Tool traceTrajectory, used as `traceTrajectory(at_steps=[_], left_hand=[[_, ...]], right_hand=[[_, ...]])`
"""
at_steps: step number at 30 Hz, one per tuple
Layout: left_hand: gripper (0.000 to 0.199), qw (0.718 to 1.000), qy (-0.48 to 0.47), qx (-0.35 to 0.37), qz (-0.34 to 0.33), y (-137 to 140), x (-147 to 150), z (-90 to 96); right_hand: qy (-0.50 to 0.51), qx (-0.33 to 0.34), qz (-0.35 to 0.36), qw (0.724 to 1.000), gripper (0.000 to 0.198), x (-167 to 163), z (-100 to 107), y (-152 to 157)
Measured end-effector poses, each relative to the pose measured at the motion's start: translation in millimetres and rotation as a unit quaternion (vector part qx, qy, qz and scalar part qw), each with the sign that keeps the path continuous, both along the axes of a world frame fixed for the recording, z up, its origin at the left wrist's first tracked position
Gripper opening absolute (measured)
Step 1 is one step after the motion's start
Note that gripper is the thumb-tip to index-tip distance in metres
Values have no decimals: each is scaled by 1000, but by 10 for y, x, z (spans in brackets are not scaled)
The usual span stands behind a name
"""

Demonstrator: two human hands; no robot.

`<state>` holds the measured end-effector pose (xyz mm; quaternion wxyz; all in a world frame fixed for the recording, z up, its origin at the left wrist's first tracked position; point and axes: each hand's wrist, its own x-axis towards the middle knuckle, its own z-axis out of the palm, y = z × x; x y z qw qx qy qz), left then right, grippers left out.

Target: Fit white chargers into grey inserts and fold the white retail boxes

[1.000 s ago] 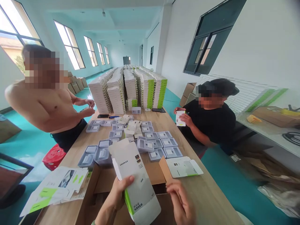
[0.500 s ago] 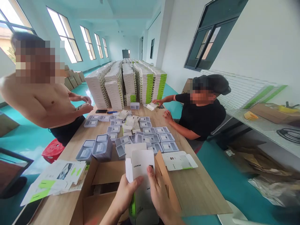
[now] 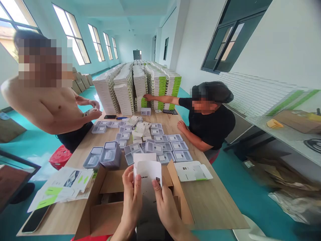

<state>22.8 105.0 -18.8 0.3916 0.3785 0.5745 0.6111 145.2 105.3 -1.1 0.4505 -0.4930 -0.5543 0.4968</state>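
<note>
Between my hands stands a white product carton (image 3: 149,170) with dark lettering, its flaps upright at the far end. My left hand (image 3: 132,195) is closed around the left edge, thumb on the front panel. My right hand (image 3: 166,204) grips the right edge, its thumb beside a small dark printed square. The carton's lower part is in shade near my body. Beneath my hands, an open brown cardboard box (image 3: 106,214) sits on the table. Flat printed carton blanks (image 3: 56,192) lie to the left, and another white carton (image 3: 193,171) lies to the right.
Grey plastic trays (image 3: 110,154), some stacked, cover the table's middle, with loose white cards (image 3: 140,129) among them. A phone (image 3: 36,219) lies at the near left corner. Co-workers are at the left (image 3: 47,107) and right (image 3: 210,117). Tall carton stacks (image 3: 124,97) stand behind.
My left hand has shifted up the carton's left edge, and the white side flap there is now covered. The right co-worker's arm has stretched out to the carton stacks.
</note>
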Motion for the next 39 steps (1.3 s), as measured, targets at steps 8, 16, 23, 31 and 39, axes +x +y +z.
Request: traceTrajectory(at_steps=[8,16,23,31,39], left_hand=[[57,998,-2,7,-56,-39,9,-8],[27,984,75,163,10,-193,-32,-261],[17,947,162,271,-62,-235,-262,-243],[18,947,121,293,-50,-302,-93,-78],[38,997,-5,54,-52,-498,119,-70]], right_hand=[[32,-31,9,999,37,64,8,33],[167,-40,-58,983,70,246,105,55],[276,-169,115,939,43,329,372,13],[257,-195,106,940,36,397,414,-118],[192,-163,163,954,64,502,479,111]])
